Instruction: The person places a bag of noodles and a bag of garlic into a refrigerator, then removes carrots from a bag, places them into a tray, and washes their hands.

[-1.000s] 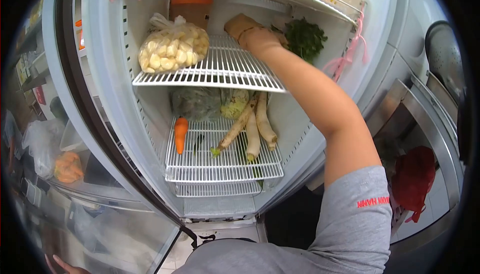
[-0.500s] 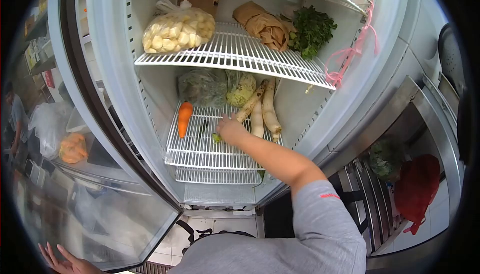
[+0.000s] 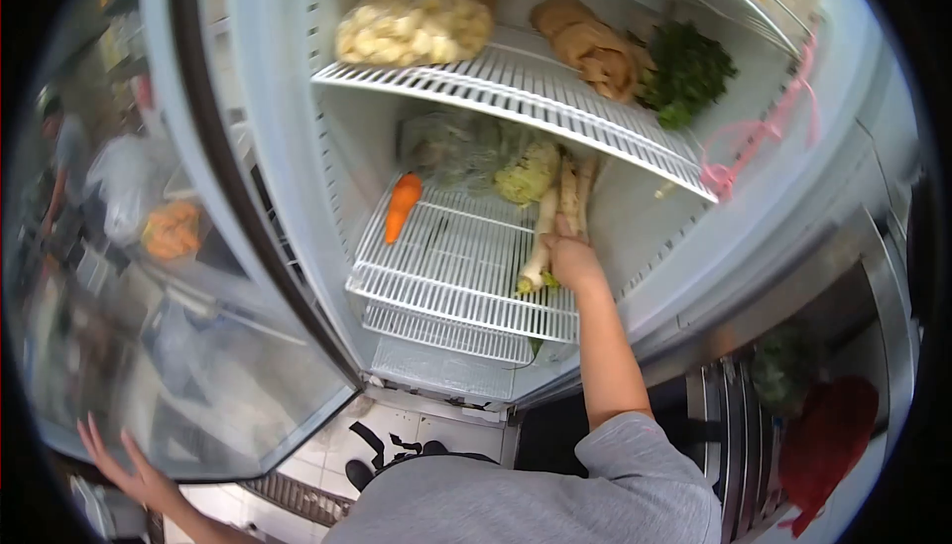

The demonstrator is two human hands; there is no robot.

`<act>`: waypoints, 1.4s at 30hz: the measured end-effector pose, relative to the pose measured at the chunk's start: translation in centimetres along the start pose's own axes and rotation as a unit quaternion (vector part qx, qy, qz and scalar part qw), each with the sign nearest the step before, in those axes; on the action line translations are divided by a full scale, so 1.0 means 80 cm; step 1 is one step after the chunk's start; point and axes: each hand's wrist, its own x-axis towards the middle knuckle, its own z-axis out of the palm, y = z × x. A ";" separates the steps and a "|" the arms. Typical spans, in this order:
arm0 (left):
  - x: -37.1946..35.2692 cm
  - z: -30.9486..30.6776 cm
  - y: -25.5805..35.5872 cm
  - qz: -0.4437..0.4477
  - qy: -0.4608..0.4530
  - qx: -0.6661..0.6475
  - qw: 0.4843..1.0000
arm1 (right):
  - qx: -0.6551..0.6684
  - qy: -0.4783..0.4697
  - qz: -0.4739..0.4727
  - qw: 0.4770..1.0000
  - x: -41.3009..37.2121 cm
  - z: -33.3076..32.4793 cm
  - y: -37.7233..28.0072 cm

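Observation:
Several white daikon radishes [image 3: 542,232] lie side by side at the right of the lower wire shelf [image 3: 456,256], their green-tipped ends toward the front. My right hand [image 3: 575,258] reaches in and is closed on a daikon among them; its fingers partly hide the roots. A pale green cauliflower-like head [image 3: 528,173] in plastic sits behind them. At the left of this shelf lies a carrot [image 3: 403,207]. My left hand [image 3: 134,470] is at the glass fridge door [image 3: 248,385], fingers spread and holding nothing.
The upper shelf [image 3: 476,98] holds a bag of peeled pale pieces [image 3: 412,26], a brown paper bundle [image 3: 595,48] and leafy greens [image 3: 689,73]. Pink ties [image 3: 759,137] hang at the right. A red bag [image 3: 828,445] is at lower right. A person [image 3: 69,162] stands far left.
My right hand has moved right along the shelf, and the leftmost daikon now lies straighter beside the others. The view has shifted and tilted. My left hand stays at the door.

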 end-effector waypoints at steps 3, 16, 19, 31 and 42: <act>-0.002 0.007 0.001 0.018 -0.056 -0.007 0.998 | -0.009 -0.086 0.022 0.996 0.011 -0.016 -0.015; -0.003 -0.095 -0.095 -0.073 -0.070 -0.224 0.969 | 0.342 0.145 -0.240 0.897 -0.159 -0.083 -0.343; -0.024 -0.133 -0.154 -0.126 -0.126 -0.254 0.951 | 0.421 0.076 -0.309 0.849 -0.236 -0.041 -0.458; -0.108 -0.216 -0.384 -0.325 -0.358 -0.286 0.827 | 0.464 -0.123 -0.137 0.867 -0.398 0.101 -0.763; -0.050 -0.095 -0.497 -0.268 -0.408 -0.363 0.794 | 0.413 -0.049 -0.081 0.906 -0.400 0.108 -0.806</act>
